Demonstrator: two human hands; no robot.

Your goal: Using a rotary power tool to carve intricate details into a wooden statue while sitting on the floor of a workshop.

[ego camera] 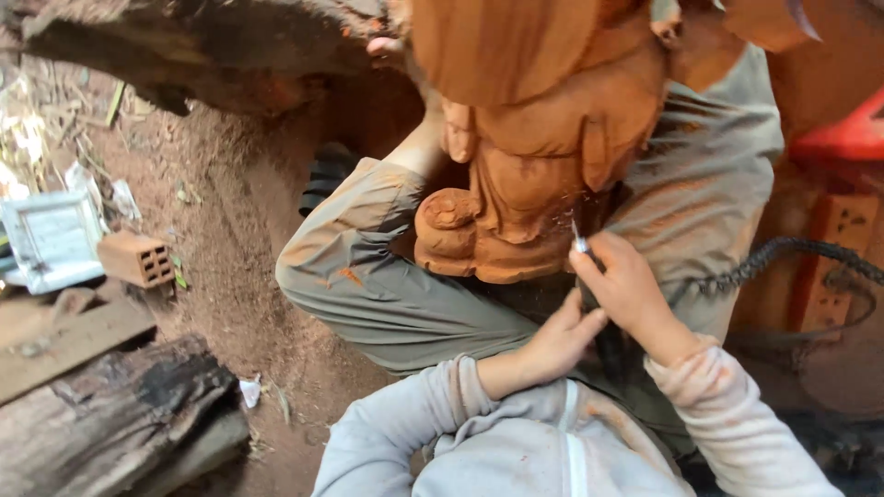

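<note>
A reddish-brown carved wooden figure [516,184] stands upright between my legs in olive-grey trousers [368,285]. My right hand [631,290] grips a slim rotary carving tool whose metal tip [580,243] touches the lower right side of the figure, with fine dust flying there. A dark braided flexible shaft [783,253] runs from that hand off to the right. My left hand [552,345], fingers curled, presses against the heel of my right hand just below it. Both arms wear pale grey sleeves.
Reddish dirt floor [230,230] lies on the left. On it are a hollow clay brick [138,260], a pale square tin [51,241], charred logs [120,414] and a plank. A large rough log [184,46] spans the top left. More bricks [833,267] stand at the right.
</note>
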